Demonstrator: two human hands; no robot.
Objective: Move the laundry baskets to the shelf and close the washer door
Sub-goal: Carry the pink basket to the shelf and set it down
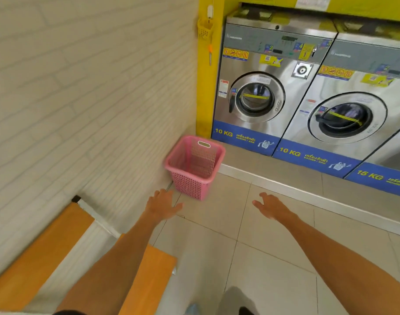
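Note:
A pink plastic laundry basket (194,165) stands upright and empty on the tiled floor, in the corner where the white brick wall meets the washer plinth. My left hand (163,204) reaches out just short of its near left side, fingers apart, holding nothing. My right hand (270,206) is stretched out to the right of the basket, also spread and empty. Behind the basket stands a steel 10 KG washer (262,87); its round door (254,100) looks slightly ajar. A second 10 KG washer (344,117) stands to its right.
An orange and white bench (47,251) runs along the wall at lower left, under my left forearm. A raised grey plinth (285,173) carries the washers. A small yellow basket (204,29) hangs on the yellow pillar above.

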